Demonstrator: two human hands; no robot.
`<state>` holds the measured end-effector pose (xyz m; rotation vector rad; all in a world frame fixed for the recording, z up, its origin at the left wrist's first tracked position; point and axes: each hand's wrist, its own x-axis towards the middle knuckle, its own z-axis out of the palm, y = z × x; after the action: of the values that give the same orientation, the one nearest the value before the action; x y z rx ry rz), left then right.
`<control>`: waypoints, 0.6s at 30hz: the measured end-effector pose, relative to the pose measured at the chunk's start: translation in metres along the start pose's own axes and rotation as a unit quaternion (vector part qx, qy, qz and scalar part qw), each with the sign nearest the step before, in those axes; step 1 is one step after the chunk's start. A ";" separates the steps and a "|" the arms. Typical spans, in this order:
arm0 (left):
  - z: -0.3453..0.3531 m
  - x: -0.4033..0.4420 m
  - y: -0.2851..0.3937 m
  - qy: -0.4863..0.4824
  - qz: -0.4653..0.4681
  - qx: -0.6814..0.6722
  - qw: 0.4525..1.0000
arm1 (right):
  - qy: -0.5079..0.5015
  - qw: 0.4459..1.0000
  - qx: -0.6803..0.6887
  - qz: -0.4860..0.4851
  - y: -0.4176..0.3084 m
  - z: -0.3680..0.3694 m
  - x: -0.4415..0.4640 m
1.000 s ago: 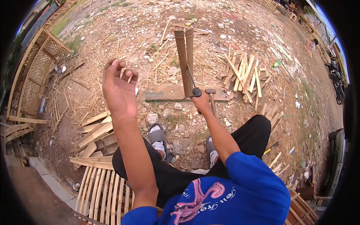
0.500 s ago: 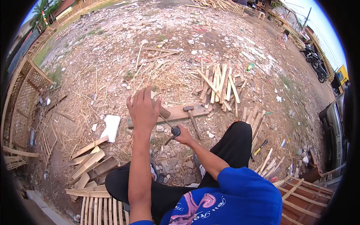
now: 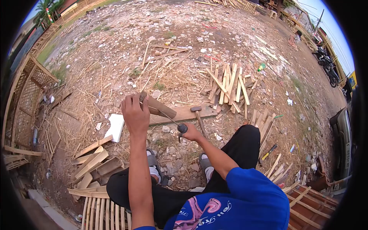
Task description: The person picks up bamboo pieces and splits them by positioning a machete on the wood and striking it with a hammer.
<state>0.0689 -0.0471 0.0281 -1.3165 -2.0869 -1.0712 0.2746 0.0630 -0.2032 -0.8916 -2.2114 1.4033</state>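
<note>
My left hand (image 3: 136,115) is closed round the upper end of a brown bamboo piece (image 3: 161,107), which slants down to the right over a wooden board (image 3: 186,114) on the ground. In my right hand (image 3: 191,132) is the dark handle of a machete (image 3: 168,118). Its thin blade runs up and left against the bamboo, and its tip is hidden near my left fingers. A hammer (image 3: 199,120) lies with its head on the board, just right of my right hand.
Split bamboo strips (image 3: 230,86) lie in a pile beyond the board. More bamboo pieces (image 3: 90,165) lie at my left, near a white slab (image 3: 115,127). A yellow-black tool (image 3: 269,151) rests at my right. A person (image 3: 297,37) is far off.
The bamboo, upright and split apart at the top a second ago, now leans left. My left hand has gone from raised and empty to gripping it. The view has tilted up.
</note>
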 end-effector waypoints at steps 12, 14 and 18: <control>0.019 0.031 -0.005 0.034 -0.081 0.029 0.996 | 0.090 0.989 -0.102 0.056 -0.039 0.003 0.007; 0.023 0.036 -0.006 0.029 -0.101 0.019 0.994 | 0.112 0.985 -0.114 0.062 -0.034 0.013 0.007; 0.027 0.042 -0.022 0.039 -0.094 0.050 0.994 | 0.131 0.982 -0.122 0.067 -0.033 0.027 0.015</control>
<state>0.0310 -0.0075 0.0335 -1.0309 -2.2092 -1.0607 0.2373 0.0449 -0.1852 -1.2516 -2.1808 1.0113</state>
